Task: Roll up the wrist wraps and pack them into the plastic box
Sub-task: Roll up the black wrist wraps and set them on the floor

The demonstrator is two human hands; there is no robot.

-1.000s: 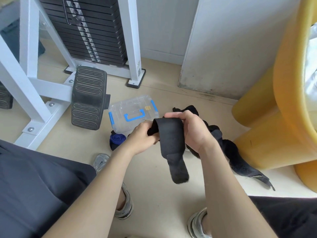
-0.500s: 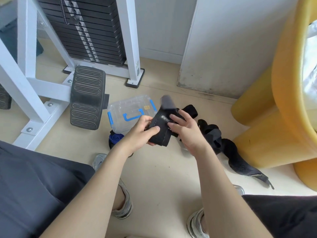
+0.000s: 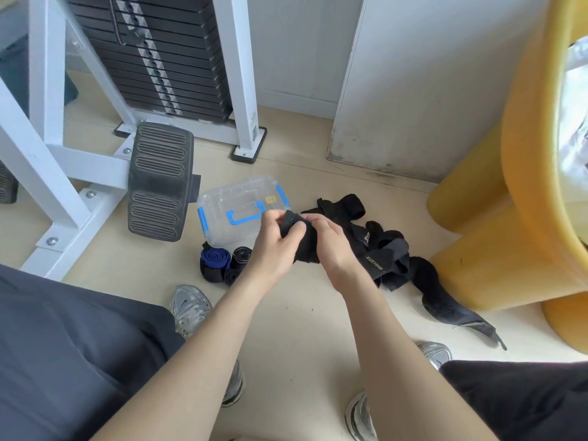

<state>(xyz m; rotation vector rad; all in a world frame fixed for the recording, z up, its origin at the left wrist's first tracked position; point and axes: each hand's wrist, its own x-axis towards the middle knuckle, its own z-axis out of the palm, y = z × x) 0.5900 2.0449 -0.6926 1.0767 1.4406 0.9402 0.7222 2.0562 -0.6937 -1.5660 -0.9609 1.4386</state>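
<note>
Both hands are closed on one black fabric wrist wrap (image 3: 301,241), held in the air above the beige floor (image 3: 302,329), just in front of the box. The left hand (image 3: 275,249) curls its fingers over the wrap's upper end with the thumb pressed on top. The right hand (image 3: 331,246) pinches the same band from the other side between thumb and fingertips. The wrap is bunched into a short, thick bundle. Its long axis runs from the far end between the thumbs down toward the person, leaning slightly right, and the lower edge hangs free below the palms. The cloth looks soft, matte and woven.

The clear plastic box (image 3: 219,198) sits on the floor just beyond the left hand. It is a rounded rectangle with blue side latches and a blue handle on its closed lid. In front of it, touching each other, stand a blue rolled wrap (image 3: 214,257) and a black rolled wrap (image 3: 241,254), their spiral ends facing up. To the right lies a heap of loose black wraps (image 3: 386,249), one band printed with pale lettering. One fuzzy tail stretches away toward the lower right.

Behind stand a white steel machine frame (image 3: 47,90), a stack of black weight plates (image 3: 165,58) and a ribbed black rubber footplate (image 3: 159,183). A smooth, rounded yellow plastic piece (image 3: 477,249) fills the right side. Silver mesh sneakers (image 3: 191,308) and dark grey trousers (image 3: 63,361) show below.
</note>
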